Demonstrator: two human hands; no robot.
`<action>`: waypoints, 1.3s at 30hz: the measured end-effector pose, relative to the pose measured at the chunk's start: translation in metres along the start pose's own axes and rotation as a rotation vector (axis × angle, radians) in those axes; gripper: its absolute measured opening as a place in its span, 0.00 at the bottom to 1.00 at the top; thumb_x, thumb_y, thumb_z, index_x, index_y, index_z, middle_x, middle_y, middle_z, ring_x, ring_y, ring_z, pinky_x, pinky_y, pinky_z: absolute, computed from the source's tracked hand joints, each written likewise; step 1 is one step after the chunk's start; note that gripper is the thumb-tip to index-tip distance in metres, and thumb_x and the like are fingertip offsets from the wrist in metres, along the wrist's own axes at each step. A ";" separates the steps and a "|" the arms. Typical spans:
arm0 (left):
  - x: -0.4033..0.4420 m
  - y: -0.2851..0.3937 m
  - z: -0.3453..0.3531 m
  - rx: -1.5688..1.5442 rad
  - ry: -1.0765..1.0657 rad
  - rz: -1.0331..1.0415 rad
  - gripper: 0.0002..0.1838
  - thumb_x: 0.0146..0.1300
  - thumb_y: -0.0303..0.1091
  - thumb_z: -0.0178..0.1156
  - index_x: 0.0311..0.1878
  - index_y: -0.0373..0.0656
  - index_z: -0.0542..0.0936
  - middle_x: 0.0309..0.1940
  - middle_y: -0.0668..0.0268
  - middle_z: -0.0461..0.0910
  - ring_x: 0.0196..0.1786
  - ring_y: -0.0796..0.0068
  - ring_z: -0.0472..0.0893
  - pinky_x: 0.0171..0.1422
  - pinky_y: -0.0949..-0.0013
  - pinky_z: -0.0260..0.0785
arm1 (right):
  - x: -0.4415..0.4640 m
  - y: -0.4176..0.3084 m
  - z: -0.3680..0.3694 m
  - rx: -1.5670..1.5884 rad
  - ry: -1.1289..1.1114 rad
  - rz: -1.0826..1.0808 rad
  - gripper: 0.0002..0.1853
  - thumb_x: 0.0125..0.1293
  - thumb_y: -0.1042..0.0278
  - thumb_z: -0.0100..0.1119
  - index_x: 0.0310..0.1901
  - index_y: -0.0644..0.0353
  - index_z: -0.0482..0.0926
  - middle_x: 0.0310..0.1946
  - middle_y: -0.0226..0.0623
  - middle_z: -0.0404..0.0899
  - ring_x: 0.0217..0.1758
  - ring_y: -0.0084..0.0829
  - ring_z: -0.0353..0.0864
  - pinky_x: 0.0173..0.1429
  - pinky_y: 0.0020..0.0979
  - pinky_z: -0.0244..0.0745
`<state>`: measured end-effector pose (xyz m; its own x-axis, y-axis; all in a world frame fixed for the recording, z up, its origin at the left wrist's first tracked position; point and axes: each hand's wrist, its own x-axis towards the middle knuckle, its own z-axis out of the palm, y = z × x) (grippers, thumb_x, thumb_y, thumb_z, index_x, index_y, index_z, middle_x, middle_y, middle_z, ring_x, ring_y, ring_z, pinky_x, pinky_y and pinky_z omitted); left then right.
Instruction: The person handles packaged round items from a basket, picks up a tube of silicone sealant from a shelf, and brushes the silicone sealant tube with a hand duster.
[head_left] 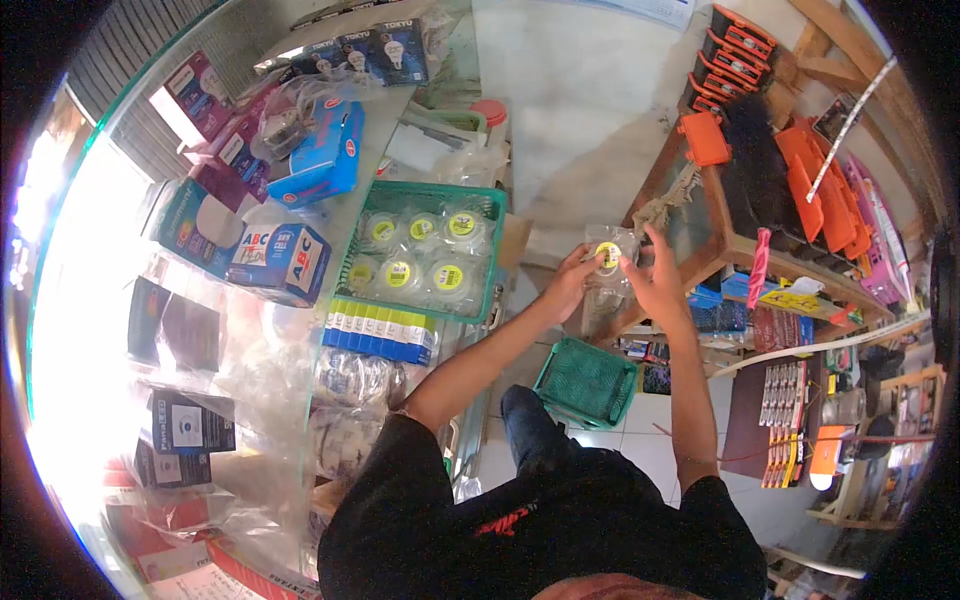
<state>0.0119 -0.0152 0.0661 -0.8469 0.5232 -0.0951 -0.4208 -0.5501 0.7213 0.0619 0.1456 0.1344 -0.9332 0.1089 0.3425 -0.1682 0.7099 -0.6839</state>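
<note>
A clear plastic pack with a round yellow label (pixel 608 254) is held up between both hands, in front of the pale wall. My left hand (pixel 572 283) grips its left side with thumb and fingers. On its right side my right hand (pixel 655 280) touches the pack with the thumb, its fingers pointing up and apart. To the left, a green basket (pixel 497 215) on the counter holds several similar clear packs (pixel 448 277) with yellow labels.
Boxes (pixel 280 262) and plastic bags crowd the glass counter at left. A second green basket (pixel 587 382) sits low in front of my legs. At right stands a wooden-edged shelf (pixel 745 250) with orange cases (pixel 705 138). A white cable (pixel 820 343) crosses the right side.
</note>
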 end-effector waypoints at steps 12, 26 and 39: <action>0.022 -0.004 -0.022 0.066 0.164 0.135 0.28 0.70 0.51 0.52 0.65 0.46 0.62 0.57 0.67 0.72 0.57 0.74 0.72 0.54 0.65 0.65 | 0.042 -0.008 0.027 0.107 -0.146 0.003 0.32 0.61 0.69 0.65 0.67 0.53 0.63 0.36 0.36 0.78 0.30 0.21 0.76 0.32 0.27 0.71; 0.034 -0.005 -0.051 -0.183 0.098 -0.015 0.35 0.68 0.68 0.35 0.62 0.48 0.68 0.41 0.64 0.79 0.34 0.72 0.76 0.34 0.67 0.67 | 0.106 -0.108 0.060 0.813 -0.156 0.161 0.21 0.62 0.66 0.66 0.55 0.53 0.71 0.32 0.28 0.76 0.30 0.18 0.73 0.31 0.21 0.67; 0.042 -0.009 -0.063 -0.182 0.066 -0.137 0.33 0.67 0.64 0.41 0.60 0.45 0.69 0.38 0.60 0.77 0.25 0.69 0.71 0.27 0.63 0.62 | 0.112 -0.188 0.200 0.020 -0.377 -0.207 0.20 0.60 0.62 0.59 0.50 0.63 0.71 0.26 0.45 0.80 0.33 0.45 0.82 0.38 0.42 0.74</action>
<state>-0.0403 -0.0293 0.0119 -0.7948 0.5607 -0.2321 -0.5798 -0.5886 0.5633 -0.0746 -0.1146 0.1720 -0.9294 -0.2984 0.2170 -0.3663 0.6762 -0.6392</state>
